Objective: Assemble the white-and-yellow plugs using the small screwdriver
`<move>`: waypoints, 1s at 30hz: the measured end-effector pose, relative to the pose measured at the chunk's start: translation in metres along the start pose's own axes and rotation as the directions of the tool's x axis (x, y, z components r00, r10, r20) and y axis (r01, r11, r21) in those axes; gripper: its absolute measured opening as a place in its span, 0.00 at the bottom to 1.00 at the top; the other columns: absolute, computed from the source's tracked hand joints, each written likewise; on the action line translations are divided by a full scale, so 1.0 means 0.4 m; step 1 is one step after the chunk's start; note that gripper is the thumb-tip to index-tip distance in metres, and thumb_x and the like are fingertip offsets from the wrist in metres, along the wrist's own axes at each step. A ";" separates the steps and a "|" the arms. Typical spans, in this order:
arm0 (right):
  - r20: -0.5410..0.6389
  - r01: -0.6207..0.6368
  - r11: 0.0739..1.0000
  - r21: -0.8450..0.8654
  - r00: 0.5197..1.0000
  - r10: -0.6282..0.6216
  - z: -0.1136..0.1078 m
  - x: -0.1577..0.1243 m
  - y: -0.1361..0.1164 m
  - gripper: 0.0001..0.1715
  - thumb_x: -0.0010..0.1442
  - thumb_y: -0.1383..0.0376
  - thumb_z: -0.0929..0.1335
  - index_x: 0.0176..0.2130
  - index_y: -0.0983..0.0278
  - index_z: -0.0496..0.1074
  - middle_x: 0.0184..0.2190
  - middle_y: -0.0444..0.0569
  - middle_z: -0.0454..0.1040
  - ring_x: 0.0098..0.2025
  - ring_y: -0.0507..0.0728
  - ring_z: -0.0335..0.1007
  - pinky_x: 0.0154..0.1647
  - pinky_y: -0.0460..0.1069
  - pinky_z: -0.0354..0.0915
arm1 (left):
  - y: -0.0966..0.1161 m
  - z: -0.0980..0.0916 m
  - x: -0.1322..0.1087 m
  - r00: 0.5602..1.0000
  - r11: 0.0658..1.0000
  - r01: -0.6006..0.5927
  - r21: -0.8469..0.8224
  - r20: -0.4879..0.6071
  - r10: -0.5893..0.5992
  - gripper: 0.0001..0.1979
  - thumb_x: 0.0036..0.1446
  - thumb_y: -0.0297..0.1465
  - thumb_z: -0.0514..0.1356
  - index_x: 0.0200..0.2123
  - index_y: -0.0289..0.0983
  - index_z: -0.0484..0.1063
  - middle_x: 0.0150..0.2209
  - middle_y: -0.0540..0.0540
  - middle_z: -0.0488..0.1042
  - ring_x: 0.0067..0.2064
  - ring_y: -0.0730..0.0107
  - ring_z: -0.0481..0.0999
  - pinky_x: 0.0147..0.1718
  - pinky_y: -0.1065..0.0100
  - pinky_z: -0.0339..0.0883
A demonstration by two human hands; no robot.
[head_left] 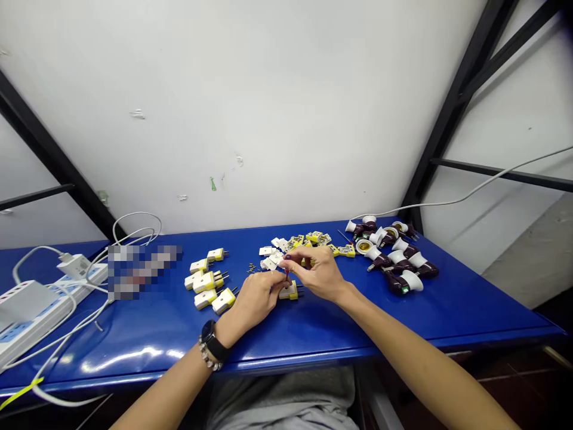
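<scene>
Both my hands meet over the middle of a blue table [147, 325]. My left hand [256, 298] is curled shut and holds a white and yellow plug [292, 291] against the tabletop. My right hand [316, 270] is closed in a pinch on a small red-handled tool [286, 272], its tip at the plug. Several assembled white and yellow plugs [208, 282] lie just left of my hands. Loose plug halves and small metal parts [286, 246] lie just behind them.
Dark brown and white lamp-holder adapters [394, 254] are heaped at the right. A white power strip [33, 307] with chargers and cables sits at the left end. A white wall rises behind the table, with black metal braces on both sides.
</scene>
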State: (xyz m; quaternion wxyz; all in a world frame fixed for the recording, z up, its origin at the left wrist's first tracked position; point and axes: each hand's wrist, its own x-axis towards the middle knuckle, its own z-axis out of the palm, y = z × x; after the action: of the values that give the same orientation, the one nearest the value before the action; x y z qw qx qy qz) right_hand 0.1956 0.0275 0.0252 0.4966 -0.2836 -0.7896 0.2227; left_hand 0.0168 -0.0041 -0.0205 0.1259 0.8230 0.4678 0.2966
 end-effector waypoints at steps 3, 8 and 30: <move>-0.047 0.032 0.999 0.002 0.998 -0.032 0.005 -0.002 0.001 0.12 0.59 0.58 0.73 0.28 0.63 0.79 0.21 0.45 0.76 0.20 0.50 0.64 0.24 0.47 0.62 | -0.002 0.001 -0.001 1.000 1.000 0.000 -0.008 -0.003 0.000 0.12 0.67 0.27 0.54 0.35 0.39 0.77 0.37 0.46 0.83 0.39 0.64 0.82 0.38 0.69 0.68; 0.014 -0.051 0.997 0.057 0.999 0.050 0.009 -0.005 0.007 0.10 0.59 0.59 0.73 0.31 0.63 0.80 0.24 0.46 0.79 0.20 0.50 0.65 0.21 0.46 0.61 | -0.010 0.004 0.000 1.000 1.000 -0.003 -0.021 -0.011 0.002 0.12 0.66 0.27 0.55 0.36 0.39 0.78 0.37 0.46 0.83 0.39 0.64 0.82 0.39 0.69 0.69; -0.365 -0.146 0.985 -0.095 0.925 0.102 -0.061 0.030 0.079 0.16 0.67 0.55 0.64 0.45 0.63 0.74 0.36 0.50 0.76 0.34 0.55 0.72 0.36 0.49 0.68 | -0.002 -0.015 -0.023 0.998 0.995 -0.043 0.094 0.042 0.039 0.13 0.61 0.35 0.63 0.49 0.43 0.78 0.46 0.45 0.81 0.46 0.60 0.80 0.49 0.62 0.71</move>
State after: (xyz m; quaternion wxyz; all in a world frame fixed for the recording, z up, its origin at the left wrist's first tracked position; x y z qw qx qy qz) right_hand 0.2207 0.0607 0.0231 0.5991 -0.3984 -0.6781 0.1501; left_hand 0.0090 -0.0121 -0.0194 0.0899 0.8433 0.4618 0.2599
